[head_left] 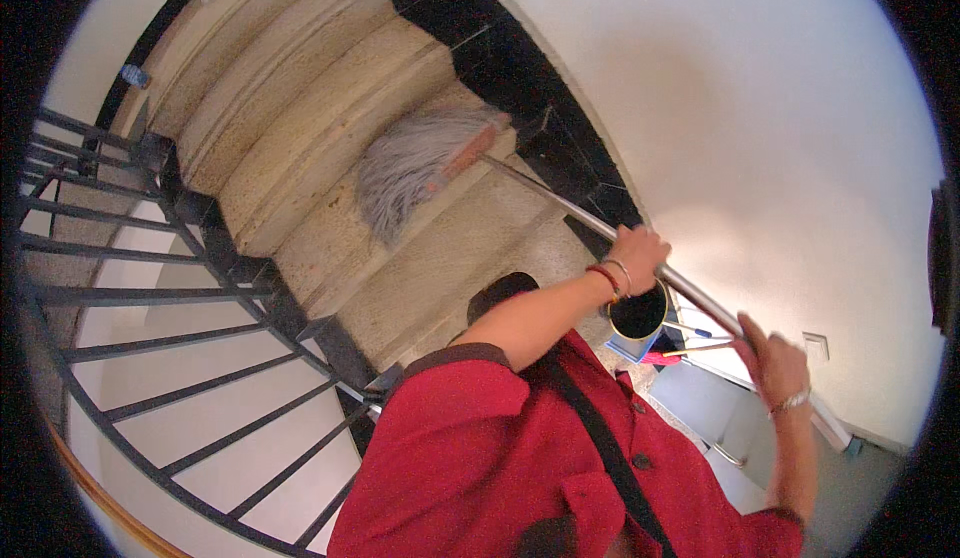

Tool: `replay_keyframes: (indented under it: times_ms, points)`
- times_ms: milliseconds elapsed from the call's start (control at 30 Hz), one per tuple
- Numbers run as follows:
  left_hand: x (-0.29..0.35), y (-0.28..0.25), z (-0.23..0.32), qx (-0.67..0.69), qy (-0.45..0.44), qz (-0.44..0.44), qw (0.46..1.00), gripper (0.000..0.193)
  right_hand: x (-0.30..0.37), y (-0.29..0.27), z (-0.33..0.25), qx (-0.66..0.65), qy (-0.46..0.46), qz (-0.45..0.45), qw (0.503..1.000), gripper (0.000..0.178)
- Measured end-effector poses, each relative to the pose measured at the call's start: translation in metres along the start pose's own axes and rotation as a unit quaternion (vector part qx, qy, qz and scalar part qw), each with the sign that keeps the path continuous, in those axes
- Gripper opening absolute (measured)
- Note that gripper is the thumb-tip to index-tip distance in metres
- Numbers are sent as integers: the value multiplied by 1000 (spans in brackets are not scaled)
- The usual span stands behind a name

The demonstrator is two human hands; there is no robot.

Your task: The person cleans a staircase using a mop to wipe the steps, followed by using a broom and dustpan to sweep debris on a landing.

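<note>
Gripping noted x2: handle (700,299) clasped by L hand (638,256) nearer mop head (410,170), R hand (776,363) farther from it, prob. spaced for leverage; mop head laid on stairs (320,143).

Your shirt (450,458) is of red colour, with a black strap (605,440) over it. Your mop (410,173) has grey strands, a reddish bar (468,155) and a silvery pole (555,198). The stairs (300,148) are beige with fine speckles, the railing (170,341) black.
</note>
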State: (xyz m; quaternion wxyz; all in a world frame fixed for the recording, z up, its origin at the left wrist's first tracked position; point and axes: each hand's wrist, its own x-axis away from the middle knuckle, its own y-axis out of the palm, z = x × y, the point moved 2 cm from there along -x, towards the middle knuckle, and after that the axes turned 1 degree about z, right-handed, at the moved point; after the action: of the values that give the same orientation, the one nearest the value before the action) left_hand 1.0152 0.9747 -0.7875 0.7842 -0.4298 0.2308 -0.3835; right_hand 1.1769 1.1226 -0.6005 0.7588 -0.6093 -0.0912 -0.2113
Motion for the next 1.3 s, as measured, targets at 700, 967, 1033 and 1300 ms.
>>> replay_keyframes:
  times_ms: [700,967,1033,1300]
  points:
    - [-22,207,72,-9,101,-247,964,37,77,197,60,23,1,17,1000,47]
    - [8,138,38,111,-115,-2,987,34,-2,64,49,250,-160,46,954,49]
    - [37,109,46,153,-136,47,978,33,5,16,28,255,-233,101,933,46]
    - [270,62,21,222,-348,185,892,41,23,-36,-154,300,-506,250,769,42]
